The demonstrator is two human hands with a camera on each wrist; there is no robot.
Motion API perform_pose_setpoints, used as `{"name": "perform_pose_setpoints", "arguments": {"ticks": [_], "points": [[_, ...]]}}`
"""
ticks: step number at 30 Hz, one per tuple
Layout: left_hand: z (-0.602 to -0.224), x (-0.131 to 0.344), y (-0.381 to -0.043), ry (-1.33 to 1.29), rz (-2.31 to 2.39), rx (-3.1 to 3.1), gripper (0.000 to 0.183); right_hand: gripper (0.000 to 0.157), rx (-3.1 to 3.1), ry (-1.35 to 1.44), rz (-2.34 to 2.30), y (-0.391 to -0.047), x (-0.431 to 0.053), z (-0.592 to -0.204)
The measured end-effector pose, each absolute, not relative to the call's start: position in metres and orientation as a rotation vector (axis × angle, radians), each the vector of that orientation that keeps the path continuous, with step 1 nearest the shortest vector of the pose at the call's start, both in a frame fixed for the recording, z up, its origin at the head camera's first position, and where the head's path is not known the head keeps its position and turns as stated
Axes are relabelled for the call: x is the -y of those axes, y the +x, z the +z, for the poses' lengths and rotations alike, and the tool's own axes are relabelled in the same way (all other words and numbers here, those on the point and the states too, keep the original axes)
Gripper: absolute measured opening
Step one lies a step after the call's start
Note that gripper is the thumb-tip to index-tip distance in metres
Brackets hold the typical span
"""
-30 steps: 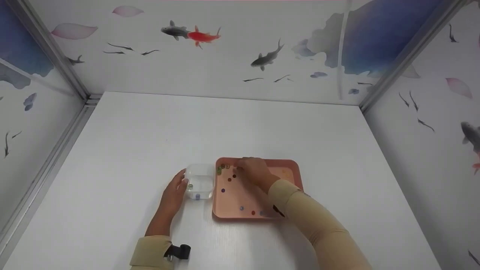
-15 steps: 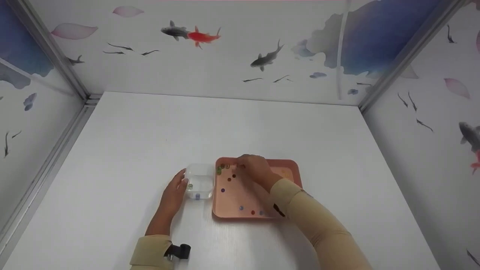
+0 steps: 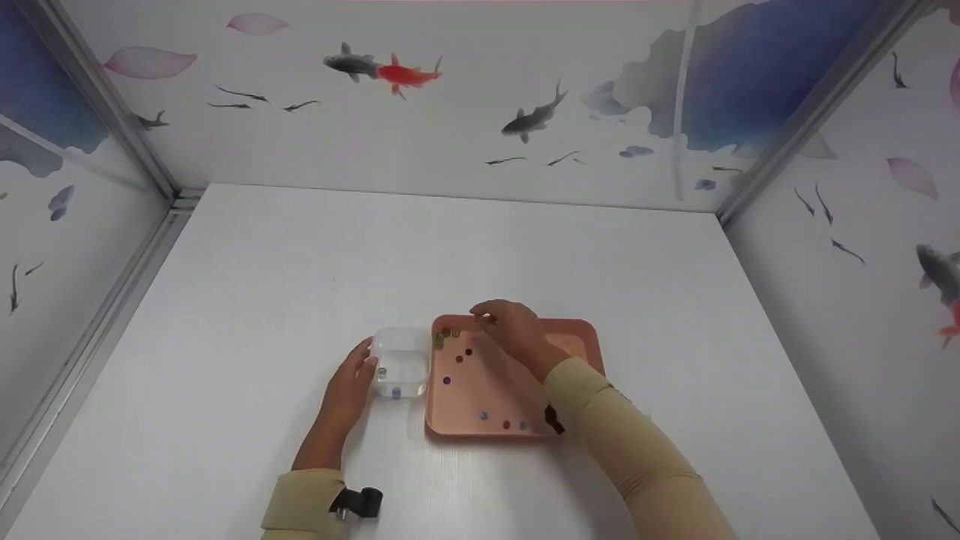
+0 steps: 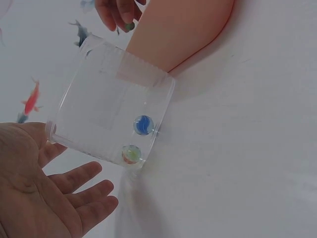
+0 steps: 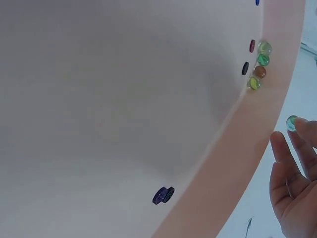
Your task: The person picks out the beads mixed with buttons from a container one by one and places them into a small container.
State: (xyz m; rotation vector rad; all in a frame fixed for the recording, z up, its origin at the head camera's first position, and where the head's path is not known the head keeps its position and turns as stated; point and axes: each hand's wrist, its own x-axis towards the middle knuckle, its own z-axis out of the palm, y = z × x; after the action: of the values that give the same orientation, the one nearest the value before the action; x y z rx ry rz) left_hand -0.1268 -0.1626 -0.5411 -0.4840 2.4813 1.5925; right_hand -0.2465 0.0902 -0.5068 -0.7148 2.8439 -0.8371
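Note:
My right hand (image 3: pixel 514 330) is raised over the far rim of the orange tray (image 3: pixel 487 429). Between thumb and fingertips it pinches a green-blue glass marble (image 5: pixel 291 123), which also shows in the left wrist view. To the tray's left stands a clear plastic container (image 3: pixel 401 341). A blue-swirl marble (image 4: pixel 143 125) and a green-and-orange marble (image 4: pixel 131 154) lie inside it. My left hand (image 3: pixel 349 390) rests against the container's left side, its fingers loosely extended. Several marbles (image 5: pixel 263 59) sit together in the tray's far left corner.
Small buttons lie scattered in the tray, among them a black button (image 5: pixel 245 68), a red button (image 3: pixel 506 424) and dark purple buttons (image 5: pixel 162 195). The white table (image 3: pixel 300 255) meets panels printed with fish on three sides.
My right hand has lifted up and away from the tray's far edge with the marble in its fingertips. The left hand and container have stayed in place.

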Motion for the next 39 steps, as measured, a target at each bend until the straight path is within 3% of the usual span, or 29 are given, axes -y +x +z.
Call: {"name": "perform_pose_setpoints", "arguments": {"ticks": [39], "points": [[-0.534, 0.163, -0.125, -0.462, 1.601, -2.471, 0.052, 0.026, -2.76, -0.621, -1.311, -0.243, -0.094, -0.482]]}}
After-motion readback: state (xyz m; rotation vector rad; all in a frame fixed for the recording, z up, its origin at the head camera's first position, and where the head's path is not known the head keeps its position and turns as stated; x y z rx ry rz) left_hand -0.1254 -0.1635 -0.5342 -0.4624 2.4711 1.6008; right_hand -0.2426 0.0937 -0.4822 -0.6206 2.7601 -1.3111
